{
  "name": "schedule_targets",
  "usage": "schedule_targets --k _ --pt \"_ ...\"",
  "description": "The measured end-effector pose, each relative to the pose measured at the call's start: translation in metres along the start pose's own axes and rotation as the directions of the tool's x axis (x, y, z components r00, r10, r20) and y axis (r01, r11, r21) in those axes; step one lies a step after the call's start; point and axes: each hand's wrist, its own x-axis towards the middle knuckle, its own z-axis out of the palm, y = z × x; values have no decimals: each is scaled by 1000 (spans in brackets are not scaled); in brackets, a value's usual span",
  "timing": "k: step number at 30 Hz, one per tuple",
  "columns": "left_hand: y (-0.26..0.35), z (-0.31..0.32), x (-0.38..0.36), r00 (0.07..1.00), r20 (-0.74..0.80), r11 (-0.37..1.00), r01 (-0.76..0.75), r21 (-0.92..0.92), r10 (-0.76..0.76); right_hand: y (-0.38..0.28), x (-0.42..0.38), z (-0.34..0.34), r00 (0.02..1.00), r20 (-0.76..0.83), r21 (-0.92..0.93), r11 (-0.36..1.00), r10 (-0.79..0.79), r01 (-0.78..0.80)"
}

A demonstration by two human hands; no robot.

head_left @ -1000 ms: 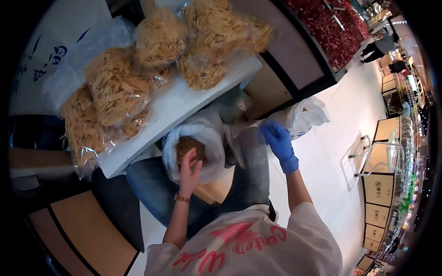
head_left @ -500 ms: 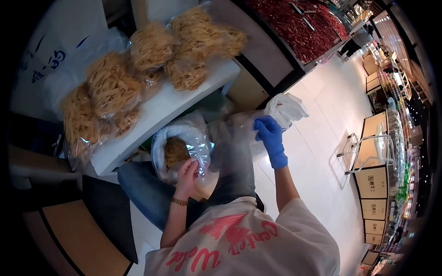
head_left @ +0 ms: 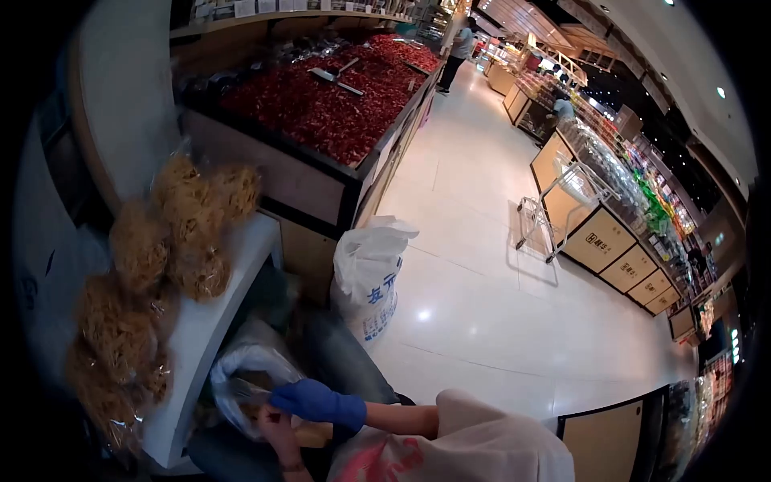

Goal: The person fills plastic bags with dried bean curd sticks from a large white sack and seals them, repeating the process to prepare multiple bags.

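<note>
My left hand (head_left: 278, 432), bare with a band at the wrist, is closed with its fingers at clear plastic bag film (head_left: 250, 391). Just above it, my right hand (head_left: 320, 403), in a blue glove, reaches across with its fingers closed at the same film; the fingertips are partly hidden. Both hands are over the mouth of a large bag (head_left: 233, 365) lined with whitish plastic, standing between my knees. Its contents are mostly hidden now. To the left, several clear bags of tan dried strips (head_left: 120, 329) are piled on a white ledge (head_left: 210, 341).
A white sack with blue print (head_left: 365, 281) stands on the floor ahead. Beyond it is a bin of dark red goods (head_left: 321, 104) with a metal scoop (head_left: 336, 80). A shopping cart (head_left: 562, 205) stands by the right-hand shelves. A person (head_left: 458, 55) is down the aisle.
The view has swung toward the aisle. My gloved right hand, raised apart from the left with thin clear film trailing, has come down beside my left hand over the bag mouth.
</note>
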Motion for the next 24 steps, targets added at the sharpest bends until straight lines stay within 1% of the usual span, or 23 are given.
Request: schedule_targets --k 2,3,4,5,7,8,9,10,11,12,13,14,15,16,17,18,19,20,22,23,24 --pt "-4 -6 -2 1000 20 1000 16 15 -16 3 -1 -4 991 113 -47 997 71 -66" --pt "-3 -9 -2 999 42 999 26 42 -28 6 -3 -2 997 67 -49 998 37 -33" --pt "-3 -11 -2 997 63 997 36 69 -40 12 -3 2 998 59 -45 999 33 -31" --pt "-2 -12 -2 997 69 997 32 74 -37 20 -3 4 997 68 -34 999 42 -40" --pt "1 -11 -5 992 57 988 102 114 -109 29 0 3 996 74 -22 998 53 -51" --pt "0 -13 -5 992 61 988 103 116 -110 34 2 1 992 124 19 999 30 -32" --pt "-1 -15 -5 987 103 985 111 134 -125 33 3 -3 985 174 58 998 6 -16" --pt "-1 -15 -6 979 145 981 118 152 -140 33 3 -7 985 172 57 998 8 -18" --pt "-1 -15 -7 979 148 981 120 153 -143 31 3 -10 980 197 20 999 22 -26" --pt "3 -15 -9 971 189 973 105 203 -144 28 2 -13 975 219 -18 999 35 -31" --pt "6 -15 -10 962 229 964 86 253 -146 27 0 -13 976 216 -18 999 36 -33" --pt "5 -16 -9 962 232 964 85 253 -146 26 -2 -14 977 211 75 997 12 -28" --pt "4 -20 -8 952 262 941 67 333 -161 25 -3 -14 979 204 167 986 -12 -23" --pt "3 -23 -7 941 289 911 46 410 -177 26 -6 -10 979 202 166 986 -11 -23" --pt "2 -26 -5 940 292 911 44 410 -176 27 -9 -6 981 192 142 988 29 -57" --pt "3 -28 -3 922 335 891 22 454 -194 24 -10 -5 981 182 119 989 69 -92" --pt "4 -29 -2 902 377 868 -2 496 -213 22 -10 -6 981 180 119 989 69 -92" --pt "6 -29 -2 901 379 869 -3 496 -213 19 -11 -10 976 206 123 987 73 -99" --pt "16 -24 -3 866 427 863 11 505 -261 19 -12 -11 969 233 125 986 77 -109" --pt "18 -23 -4 865 428 863 11 505 -261 24 -12 -8 971 232 180 978 63 -107" --pt "21 -23 -5 859 458 883 -17 469 -227 23 -12 -8 972 228 236 966 49 -104"
